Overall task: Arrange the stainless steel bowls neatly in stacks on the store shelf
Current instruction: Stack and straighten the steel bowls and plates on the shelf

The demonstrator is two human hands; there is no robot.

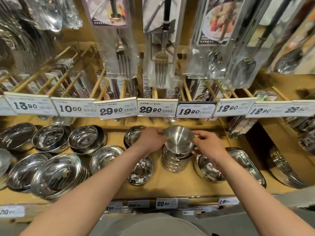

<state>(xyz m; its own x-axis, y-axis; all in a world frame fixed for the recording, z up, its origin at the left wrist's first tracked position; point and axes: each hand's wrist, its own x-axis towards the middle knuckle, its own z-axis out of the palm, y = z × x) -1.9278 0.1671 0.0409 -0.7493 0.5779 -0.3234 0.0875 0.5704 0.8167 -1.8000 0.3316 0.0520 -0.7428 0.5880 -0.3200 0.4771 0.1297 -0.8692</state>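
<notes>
Hands (150,138) (207,143) pinch the top bowl (179,137) by its rim, grip narrow; looks light, stiff, slippery above the stack (176,161).

Two bare forearms reach forward and converge. The left hand (150,139) curls its fingers against one side of a steel bowl (179,140); the right hand (207,143) pinches the opposite rim, thumb and fingertips bent, wrists angled inward.

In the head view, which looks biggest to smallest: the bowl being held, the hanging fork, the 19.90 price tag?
1. Fork, longest.
2. Price tag and held bowl: too alike to rank, and nearness to the camera differs.
</notes>
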